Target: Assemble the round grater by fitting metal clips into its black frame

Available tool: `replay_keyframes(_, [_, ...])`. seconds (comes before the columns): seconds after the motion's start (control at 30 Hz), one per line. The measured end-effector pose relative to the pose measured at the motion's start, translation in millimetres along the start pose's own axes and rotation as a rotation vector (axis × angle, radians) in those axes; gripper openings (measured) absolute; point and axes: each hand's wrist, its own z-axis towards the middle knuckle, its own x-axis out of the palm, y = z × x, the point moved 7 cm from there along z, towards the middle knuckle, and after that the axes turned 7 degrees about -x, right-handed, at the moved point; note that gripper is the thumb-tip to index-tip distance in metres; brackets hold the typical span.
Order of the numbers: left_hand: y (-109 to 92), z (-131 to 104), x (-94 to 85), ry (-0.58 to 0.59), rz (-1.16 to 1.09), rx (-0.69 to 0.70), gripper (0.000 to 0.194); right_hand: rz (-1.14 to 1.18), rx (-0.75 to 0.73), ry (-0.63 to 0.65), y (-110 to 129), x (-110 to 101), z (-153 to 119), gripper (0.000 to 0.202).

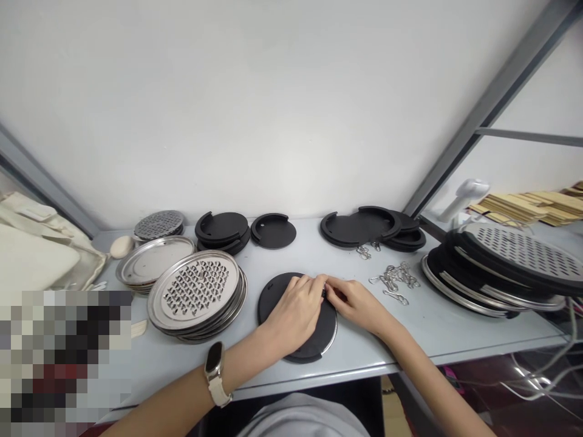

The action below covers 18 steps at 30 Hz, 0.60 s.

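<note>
The black disc at lower centre looks like matt plastic, its metal edge bright. Left of centre, the grater plates are metal, rough with teeth on top. The clips right of centre are shiny wire; the slats at far right, wood; the tabletop, smooth.

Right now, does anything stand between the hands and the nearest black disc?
Nothing visible does: the left hand lies over the black disc, and the right hand meets it near the disc's upper right edge.
</note>
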Motion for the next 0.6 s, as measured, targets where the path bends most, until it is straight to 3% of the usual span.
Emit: replay_keyframes(0.6, [2.3, 0.7, 2.1, 0.021, -0.056, -0.023, 0.031, 0.033, -0.004, 0.000, -0.4, -1.3, -1.2, 0.024])
